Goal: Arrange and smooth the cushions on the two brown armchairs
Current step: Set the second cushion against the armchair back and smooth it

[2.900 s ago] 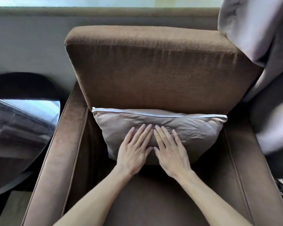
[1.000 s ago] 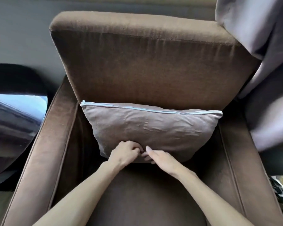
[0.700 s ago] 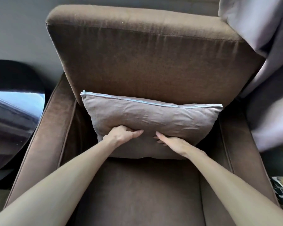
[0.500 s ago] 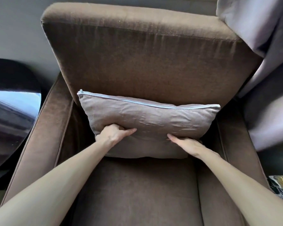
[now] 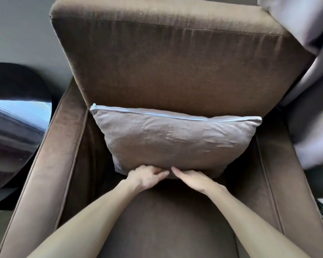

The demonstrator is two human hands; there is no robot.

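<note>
Smoothing step, head view: left hand [image 5: 146, 175] and right hand [image 5: 191, 177], fingers loosely curled, meet at the lower edge of the grey cushion [image 5: 173, 140], gripping nothing firmly. Cushion leans on the backrest of the brown armchair [image 5: 175, 58], zip uppermost. Next, likely: level and centre it. Surroundings: dark glossy worktop [image 5: 17, 123] left; grey curtain [image 5: 313, 108] right.

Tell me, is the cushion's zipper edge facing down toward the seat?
No, the zipper runs along the cushion's top edge, against the armchair's backrest.
</note>
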